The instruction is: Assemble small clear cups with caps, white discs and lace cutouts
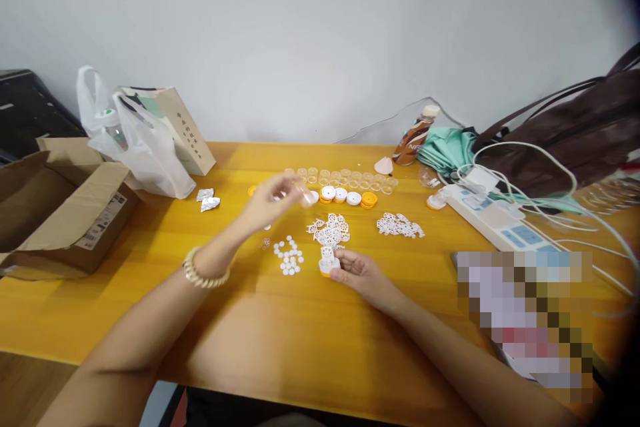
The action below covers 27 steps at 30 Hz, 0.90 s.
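My left hand (pixel 274 199), with a beaded bracelet on its wrist, is raised over the back of the work area. Its fingers pinch a transparent plastic cup (pixel 307 196), somewhat blurred. Behind it runs a row of similar transparent cups (pixel 354 179). In front of that row stand white and orange round cases (pixel 341 195). My right hand (pixel 361 273) rests on the table, fingers closed on a small white case with an orange base (pixel 329 267). A white wheel-like piece (pixel 327 252) shows at its top. Just beyond lies a pile of white openwork pieces (pixel 331 231); small white discs (pixel 289 256) lie to the left.
Another white pile (pixel 400 225) lies to the right. Foil pieces (pixel 210 203), an open cardboard box (pixel 65 213) and a plastic bag (pixel 150 153) are on the left. At right are a bottle (pixel 416 137), a power strip (pixel 493 220) with cables and a brown bag (pixel 560 127).
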Available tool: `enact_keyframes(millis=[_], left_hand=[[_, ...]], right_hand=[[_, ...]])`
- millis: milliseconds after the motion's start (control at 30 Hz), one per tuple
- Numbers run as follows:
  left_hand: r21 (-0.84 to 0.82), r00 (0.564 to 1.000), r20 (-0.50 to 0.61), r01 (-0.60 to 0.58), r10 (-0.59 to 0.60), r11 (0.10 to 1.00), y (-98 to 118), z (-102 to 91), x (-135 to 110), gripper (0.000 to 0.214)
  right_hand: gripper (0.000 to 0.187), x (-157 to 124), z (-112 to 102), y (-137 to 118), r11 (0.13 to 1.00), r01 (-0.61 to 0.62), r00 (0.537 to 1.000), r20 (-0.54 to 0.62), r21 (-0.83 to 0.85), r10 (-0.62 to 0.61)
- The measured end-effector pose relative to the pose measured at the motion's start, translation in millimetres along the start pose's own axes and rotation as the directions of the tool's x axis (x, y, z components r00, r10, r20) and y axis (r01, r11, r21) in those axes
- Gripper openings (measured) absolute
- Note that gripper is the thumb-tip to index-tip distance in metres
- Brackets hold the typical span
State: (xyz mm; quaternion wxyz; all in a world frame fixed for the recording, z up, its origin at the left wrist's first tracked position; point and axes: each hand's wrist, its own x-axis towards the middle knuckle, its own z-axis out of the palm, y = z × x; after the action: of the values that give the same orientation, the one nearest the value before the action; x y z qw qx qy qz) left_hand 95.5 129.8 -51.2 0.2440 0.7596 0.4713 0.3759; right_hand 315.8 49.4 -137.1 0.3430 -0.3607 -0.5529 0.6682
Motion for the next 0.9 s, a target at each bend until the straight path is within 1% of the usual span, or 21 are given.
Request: enact_keyframes(millis=[33,67,133,233,367,567,700,900], left_hand=[[-0.098,0.995,0.094,-0.012,0.021,0.995,8.6,5.5,-14.4,0.033],[-0.152,0.989,0.145,-0.011,0.033,0.988,15.3,11.4,-27.6,0.031],[-0.206,0.986,0.162,0.005,0.029,0.979,22.7,22.5,-47.8,0.027],[-0.219,0.984,0.181,0.037,0.004,0.975,22.8,33.3,-61.2,0.028],[-0.224,0.976,0.216,0.027,0.022,0.974,19.1,38.1,-63.8,0.03],[-0.209,0.975,0.219,0.0,0.047,0.978,22.4,40.8,-67.3,0.03],[-0.208,0.97,0.235,-0.005,0.055,0.978,22.2,41.8,-67.4,0.028],[-0.213,0.967,0.253,0.025,0.031,0.977,20.5,41.7,-67.2,0.028]], right_hand=[[0.033,-0.1,0.6,-0.7,1.0,-0.007,1.0,0.005,0.007,0.007],[0.033,-0.2,1.2,-1.6,1.0,-0.013,1.0,0.012,0.015,0.013],[0.034,-0.4,2.5,-3.8,0.999,-0.023,0.999,0.025,0.033,0.022],[0.032,-0.5,3.7,-6.5,0.998,-0.025,0.999,0.033,0.052,0.024],[0.029,-0.4,4.0,-8.3,0.999,-0.01,0.999,0.039,0.049,0.008],[0.031,-1.2,4.9,-8.5,0.999,0.007,0.999,0.04,0.045,-0.009],[0.028,-1.0,5.5,-8.9,0.999,0.011,0.999,0.032,0.053,-0.012],[0.021,-1.0,8.5,-9.5,0.996,0.035,0.999,0.002,0.083,-0.036]])
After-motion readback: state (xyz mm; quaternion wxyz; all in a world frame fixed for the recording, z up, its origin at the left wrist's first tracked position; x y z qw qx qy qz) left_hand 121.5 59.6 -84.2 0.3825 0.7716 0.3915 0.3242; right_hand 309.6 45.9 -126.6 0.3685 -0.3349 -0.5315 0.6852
